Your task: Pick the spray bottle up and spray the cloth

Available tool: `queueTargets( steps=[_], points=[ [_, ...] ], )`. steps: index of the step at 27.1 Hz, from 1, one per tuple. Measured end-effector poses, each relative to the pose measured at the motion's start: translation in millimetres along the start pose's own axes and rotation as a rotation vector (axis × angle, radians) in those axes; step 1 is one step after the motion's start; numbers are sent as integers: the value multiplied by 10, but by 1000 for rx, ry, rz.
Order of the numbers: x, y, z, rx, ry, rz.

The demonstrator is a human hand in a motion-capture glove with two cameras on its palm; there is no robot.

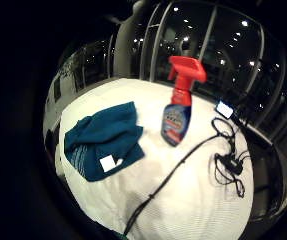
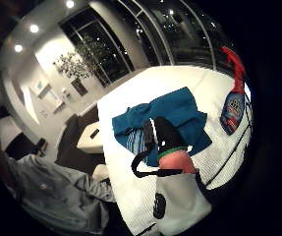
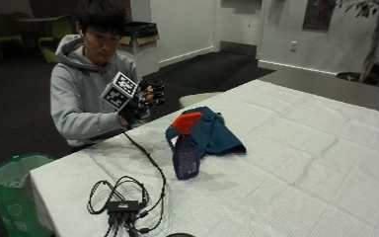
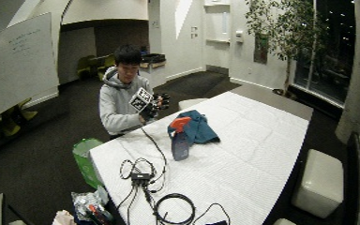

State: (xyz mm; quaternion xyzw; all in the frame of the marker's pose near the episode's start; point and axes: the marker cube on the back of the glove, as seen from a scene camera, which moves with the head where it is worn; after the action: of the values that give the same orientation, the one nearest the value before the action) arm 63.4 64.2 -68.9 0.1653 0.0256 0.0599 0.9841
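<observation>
Outside view: gloved right hand [image 3: 143,101] is raised near the chest, fingers loosely curled, holding nothing, probably not reaching yet. Spray bottle [image 3: 186,148] stands upright on the white tablecloth [image 3: 294,163], teal cloth [image 3: 209,133] just behind at 1 o'clock.

I see a glossy plastic spray bottle [image 3: 187,150] with a red plastic trigger head, a soft matt teal cloth [image 3: 210,132], and a tabletop [image 3: 308,163] covered in white ribbed fabric.
</observation>
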Motion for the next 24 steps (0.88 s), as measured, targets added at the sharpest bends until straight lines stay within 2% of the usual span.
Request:
queueTargets(
  steps=[6, 11, 15, 24],
  points=[
    [478, 63, -136, 68, -60, 137],
    [775, 84, -99, 110, -166, 311],
    [1038, -25, -30, 152, -259, 388],
    [1325, -172, 268, 78, -464, 639]
  ],
)
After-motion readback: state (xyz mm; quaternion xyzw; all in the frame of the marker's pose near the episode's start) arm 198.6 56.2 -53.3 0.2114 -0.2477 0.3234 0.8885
